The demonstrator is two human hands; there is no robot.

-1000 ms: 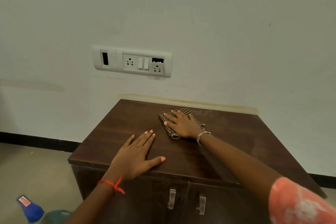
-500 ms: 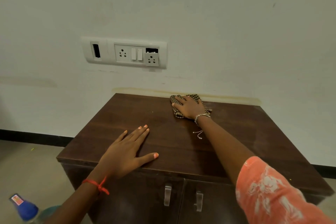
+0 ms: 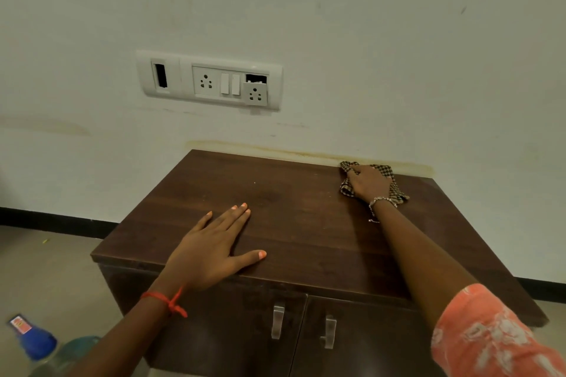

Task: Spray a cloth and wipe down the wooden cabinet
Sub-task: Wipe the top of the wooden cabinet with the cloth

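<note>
The dark wooden cabinet (image 3: 306, 223) stands against the wall, with two doors and metal handles at its front. My right hand (image 3: 369, 182) lies on a brown checked cloth (image 3: 395, 187) at the back right of the top, close to the wall. Its fingers curl over the bunched cloth. My left hand (image 3: 211, 249) rests flat on the top near the front edge, fingers spread. A spray bottle with a blue cap (image 3: 33, 338) shows at the lower left, beside my left forearm.
A white switch and socket panel (image 3: 208, 79) is mounted on the wall above the cabinet. A yellowish stain runs along the wall at the cabinet's back edge. A black skirting strip (image 3: 55, 220) meets the tiled floor on the left.
My right hand has slid the cloth from the middle of the top back and to the right, up to the wall. My left hand has stayed flat in place.
</note>
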